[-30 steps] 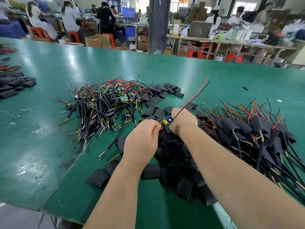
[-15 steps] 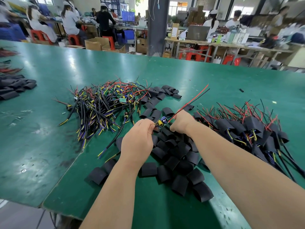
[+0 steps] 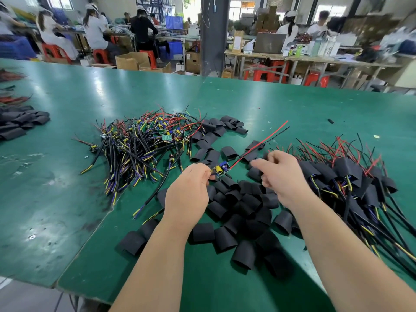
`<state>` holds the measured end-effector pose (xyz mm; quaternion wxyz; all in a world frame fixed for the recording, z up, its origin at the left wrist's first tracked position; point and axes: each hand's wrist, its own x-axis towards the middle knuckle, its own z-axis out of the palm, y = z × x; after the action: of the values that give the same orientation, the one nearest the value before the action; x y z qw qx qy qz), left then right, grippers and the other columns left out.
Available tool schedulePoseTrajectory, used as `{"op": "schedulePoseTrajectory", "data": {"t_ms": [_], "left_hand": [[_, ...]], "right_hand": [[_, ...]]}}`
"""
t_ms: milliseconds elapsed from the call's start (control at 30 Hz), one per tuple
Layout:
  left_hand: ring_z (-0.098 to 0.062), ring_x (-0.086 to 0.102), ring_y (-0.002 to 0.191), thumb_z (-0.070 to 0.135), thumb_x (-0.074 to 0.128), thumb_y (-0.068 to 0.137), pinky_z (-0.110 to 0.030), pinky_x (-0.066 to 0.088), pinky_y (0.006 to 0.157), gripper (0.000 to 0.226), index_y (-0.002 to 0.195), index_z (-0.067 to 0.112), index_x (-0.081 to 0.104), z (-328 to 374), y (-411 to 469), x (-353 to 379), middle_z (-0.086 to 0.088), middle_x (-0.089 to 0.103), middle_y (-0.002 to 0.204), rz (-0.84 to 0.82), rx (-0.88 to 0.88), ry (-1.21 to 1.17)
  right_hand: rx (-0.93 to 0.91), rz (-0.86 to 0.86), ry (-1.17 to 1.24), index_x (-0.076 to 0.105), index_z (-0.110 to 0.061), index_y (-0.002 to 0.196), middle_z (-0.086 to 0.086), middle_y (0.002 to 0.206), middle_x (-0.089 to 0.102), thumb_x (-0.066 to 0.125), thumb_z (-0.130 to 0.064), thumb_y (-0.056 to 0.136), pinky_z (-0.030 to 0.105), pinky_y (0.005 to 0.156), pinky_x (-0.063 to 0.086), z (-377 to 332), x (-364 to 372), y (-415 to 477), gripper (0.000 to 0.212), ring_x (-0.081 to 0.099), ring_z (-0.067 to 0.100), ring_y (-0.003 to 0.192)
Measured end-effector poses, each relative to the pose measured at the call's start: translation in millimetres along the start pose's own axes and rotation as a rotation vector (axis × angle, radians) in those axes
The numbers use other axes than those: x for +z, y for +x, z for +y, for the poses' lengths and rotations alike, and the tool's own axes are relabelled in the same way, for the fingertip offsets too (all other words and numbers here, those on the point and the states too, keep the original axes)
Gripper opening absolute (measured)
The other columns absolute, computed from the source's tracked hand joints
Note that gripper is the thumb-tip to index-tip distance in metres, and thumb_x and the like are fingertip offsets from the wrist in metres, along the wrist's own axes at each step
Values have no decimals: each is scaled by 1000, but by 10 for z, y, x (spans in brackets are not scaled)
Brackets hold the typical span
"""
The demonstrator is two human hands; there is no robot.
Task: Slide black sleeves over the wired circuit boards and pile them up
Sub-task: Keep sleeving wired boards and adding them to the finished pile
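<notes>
Two bare hands work over the middle of the green tabletop (image 3: 56, 188). At centre frame the left hand (image 3: 191, 194) pinches one end of a small wired circuit board (image 3: 221, 169) between thumb and fingertips, holding it just above the loose black sleeves (image 3: 243, 210) heaped in the lower centre. From the board, red and black wires (image 3: 263, 140) slant toward the upper right. Just right of the board and apart from it, the right hand (image 3: 281, 174) has its fingers curled over the sleeves; whether it grips one I cannot tell. A tangle of bare boards (image 3: 144, 145) with coloured leads lies at centre left, and the sleeved boards (image 3: 346, 174) are piled at the right. More sleeves (image 3: 18, 124) lie at the left edge.
</notes>
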<state>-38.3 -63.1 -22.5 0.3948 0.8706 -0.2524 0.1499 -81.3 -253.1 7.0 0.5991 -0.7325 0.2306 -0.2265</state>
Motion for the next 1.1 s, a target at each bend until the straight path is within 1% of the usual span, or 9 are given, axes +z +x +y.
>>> {"op": "schedulePoseTrajectory", "data": {"t_ms": [100, 200, 300, 433, 633, 800, 933, 1033, 1100], "left_hand": [[-21, 56, 86, 16, 40, 101, -36, 43, 74, 23, 100, 12, 62, 3, 10, 4, 0, 63, 99, -22, -10, 14], [-21, 57, 87, 14, 40, 100, -35, 43, 74, 22, 99, 12, 62, 13, -6, -1, 0, 63, 98, -24, 9, 4], [-20, 57, 86, 13, 41, 100, -33, 42, 73, 22, 99, 11, 63, 14, -13, 11, -1, 63, 97, -42, 20, 9], [-19, 57, 85, 10, 42, 100, -21, 33, 67, 22, 99, 9, 64, 17, -15, 18, -3, 63, 96, -75, 20, -13], [-19, 54, 81, 14, 43, 100, -27, 34, 68, 23, 97, 13, 65, 53, -33, 2, 0, 60, 90, -104, 24, 27], [-23, 56, 86, 12, 42, 100, -30, 38, 74, 23, 102, 12, 65, 79, -33, 4, -5, 61, 94, -191, 12, 69], [-22, 57, 87, 16, 41, 101, -31, 39, 75, 25, 102, 12, 66, 94, -37, 13, -3, 63, 95, -214, -10, 51], [-18, 55, 87, 17, 43, 101, -32, 40, 77, 24, 98, 13, 66, 91, -54, 22, 3, 62, 91, -171, 7, 16], [-16, 55, 85, 16, 45, 100, -31, 41, 77, 23, 95, 13, 67, 94, -65, 28, 4, 62, 88, -146, 33, -27]], "right_hand": [[93, -134, 494, 42, -18, 74, 6, 73, 56, 73, -6, 77, 23, 50, 38, 20, -203, -243, 33, 46, 14, 51], [71, -132, 768, 53, -23, 98, 2, 106, 69, 66, -18, 74, 25, 65, 47, 87, -326, -345, 27, 62, 10, 73], [43, -76, 966, 56, -19, 99, -2, 105, 70, 60, -22, 78, 20, 74, 54, 72, -413, -355, 22, 66, 11, 91], [121, 106, 1256, 62, -8, 102, 3, 94, 72, 65, -19, 72, 18, 68, 56, 20, -424, -359, 32, 71, 8, 87], [170, 155, 1276, 69, -6, 86, 3, 80, 73, 65, -19, 80, 19, 65, 56, -10, -355, -387, 15, 71, 9, 79], [144, 129, 1261, 74, -10, 60, -2, 65, 69, 69, -22, 69, 18, 67, 56, -23, -377, -409, 16, 69, 5, 68], [132, 36, 1223, 68, -11, 79, -2, 71, 66, 70, -27, 72, 12, 62, 52, 23, -418, -410, 18, 63, 6, 66], [61, -11, 1016, 62, -15, 99, 2, 92, 70, 68, -19, 73, 16, 67, 50, 72, -391, -402, 27, 59, 9, 74], [40, -83, 893, 63, -14, 104, 5, 94, 69, 68, -11, 71, 19, 69, 51, 83, -316, -429, 34, 65, 13, 81]]}}
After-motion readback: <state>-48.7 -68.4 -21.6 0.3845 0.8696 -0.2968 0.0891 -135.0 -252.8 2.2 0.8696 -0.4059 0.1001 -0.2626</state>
